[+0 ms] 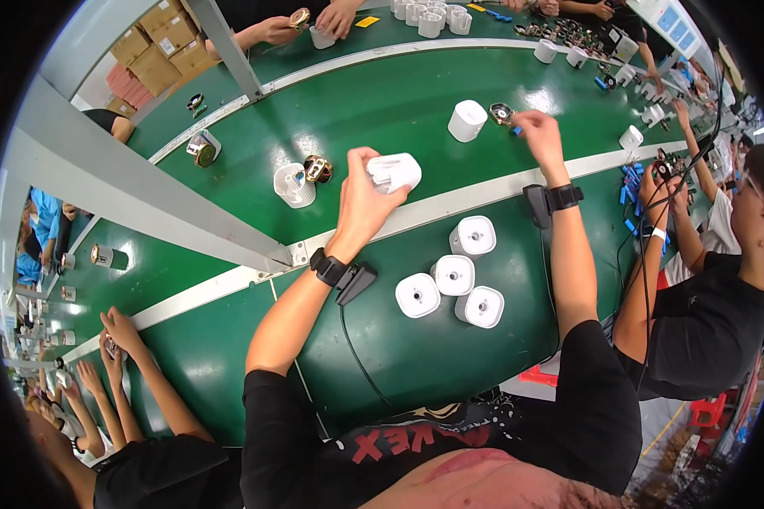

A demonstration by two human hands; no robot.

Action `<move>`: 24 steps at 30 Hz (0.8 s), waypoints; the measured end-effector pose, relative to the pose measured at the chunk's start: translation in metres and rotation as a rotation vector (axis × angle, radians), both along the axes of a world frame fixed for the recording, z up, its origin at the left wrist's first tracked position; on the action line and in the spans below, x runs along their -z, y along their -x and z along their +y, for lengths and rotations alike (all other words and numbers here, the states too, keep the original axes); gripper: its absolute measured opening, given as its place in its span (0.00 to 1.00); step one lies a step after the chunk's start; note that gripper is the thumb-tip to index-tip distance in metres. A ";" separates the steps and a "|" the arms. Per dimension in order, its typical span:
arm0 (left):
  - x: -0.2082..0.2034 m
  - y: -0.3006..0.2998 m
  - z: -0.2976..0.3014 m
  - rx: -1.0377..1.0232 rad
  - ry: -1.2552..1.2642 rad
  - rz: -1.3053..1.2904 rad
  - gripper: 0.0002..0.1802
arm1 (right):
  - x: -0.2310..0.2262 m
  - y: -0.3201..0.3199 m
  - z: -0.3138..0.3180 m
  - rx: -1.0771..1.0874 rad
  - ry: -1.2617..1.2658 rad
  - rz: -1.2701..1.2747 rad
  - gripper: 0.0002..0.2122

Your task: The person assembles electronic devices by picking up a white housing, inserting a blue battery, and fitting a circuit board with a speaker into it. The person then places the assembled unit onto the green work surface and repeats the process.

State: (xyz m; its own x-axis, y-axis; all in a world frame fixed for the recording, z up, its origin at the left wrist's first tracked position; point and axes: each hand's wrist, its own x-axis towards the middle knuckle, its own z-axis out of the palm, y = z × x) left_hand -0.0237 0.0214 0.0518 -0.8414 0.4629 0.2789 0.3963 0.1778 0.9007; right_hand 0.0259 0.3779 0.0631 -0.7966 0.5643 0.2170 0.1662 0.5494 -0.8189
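Note:
My left hand is wrapped round a white plastic housing, held tilted over the pale rail with its ribbed inside partly showing. My right hand is over the far belt, fingers bent together in a pinch. Its fingertips are beside a round metallic part with a small blue piece; whether they grip it is unclear. Left of that part stands another white housing. Several white housings with a dark centre hole, one of them a rounded-square housing, stand grouped on the green bench between my forearms.
A white housing lies with a gold round part left of my left hand. A grey post rises at the left from the pale rail. A cable trails over the bench. Co-workers sit on both sides and opposite.

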 end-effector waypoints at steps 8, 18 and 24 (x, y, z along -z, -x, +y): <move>0.022 0.013 -0.008 0.093 0.099 0.260 0.33 | 0.050 0.033 0.010 0.313 -0.386 -0.182 0.22; 0.036 0.016 0.001 0.161 0.078 0.135 0.34 | 0.034 0.019 0.018 0.111 -0.239 -0.373 0.15; 0.035 0.014 -0.004 0.210 0.044 0.108 0.35 | 0.022 0.010 0.008 0.074 -0.222 -0.504 0.12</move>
State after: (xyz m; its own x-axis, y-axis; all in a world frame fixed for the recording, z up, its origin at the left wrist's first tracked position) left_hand -0.0377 0.0175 0.0167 -0.6918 0.6383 0.3376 0.5225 0.1198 0.8442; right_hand 0.0159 0.3856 0.0412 -0.7927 0.6065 -0.0609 0.5519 0.6718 -0.4940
